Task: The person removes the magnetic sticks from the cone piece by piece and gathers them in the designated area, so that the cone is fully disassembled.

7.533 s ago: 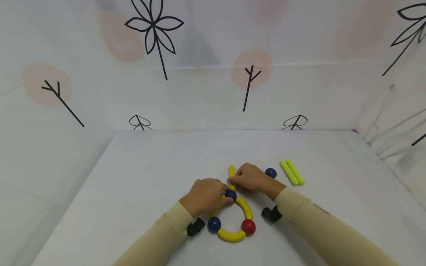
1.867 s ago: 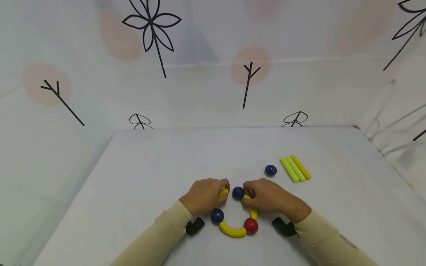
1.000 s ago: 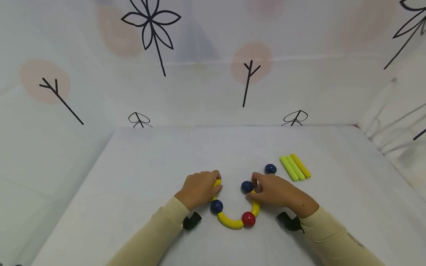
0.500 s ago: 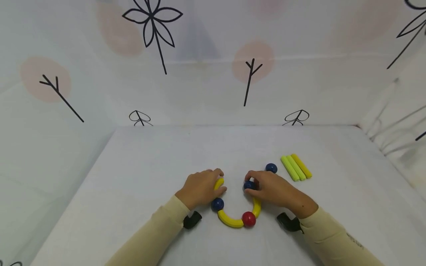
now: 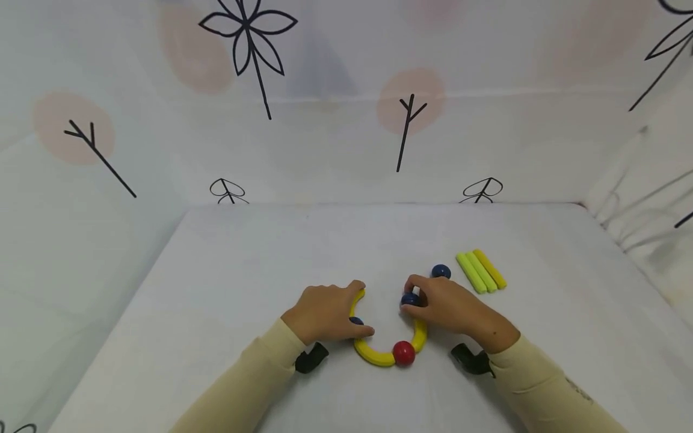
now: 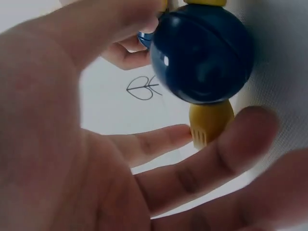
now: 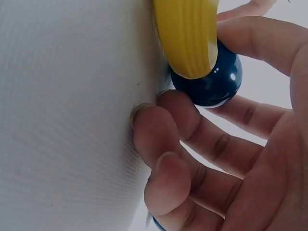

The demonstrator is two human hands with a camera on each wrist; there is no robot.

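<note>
Curved yellow rods and balls form a chain with its gap at the far side. My right hand (image 5: 452, 304) pinches the blue ball (image 5: 409, 299) at the chain's right end, which joins a curved yellow rod (image 5: 420, 335). My left hand (image 5: 327, 313) spreads over the left end, index along the curved yellow rod (image 5: 357, 304), thumb extended past another blue ball (image 6: 202, 55). In the left wrist view, its fingers are loosely bent beside the yellow rod. A red ball (image 5: 403, 353) and the near curved yellow rod (image 5: 375, 358) link both sides.
Just beyond my right hand is a loose blue ball (image 5: 441, 270). To its right, two lime sticks (image 5: 471, 273) and a straight yellow stick (image 5: 489, 269) lie side by side on the white table (image 5: 260, 240). A patterned cloth (image 5: 325, 150) hangs behind.
The straight yellow stick has left the chain for the lime sticks. The ring has opened at its far side. My right hand moved from the rod to its blue ball; my left fingers spread wider.
</note>
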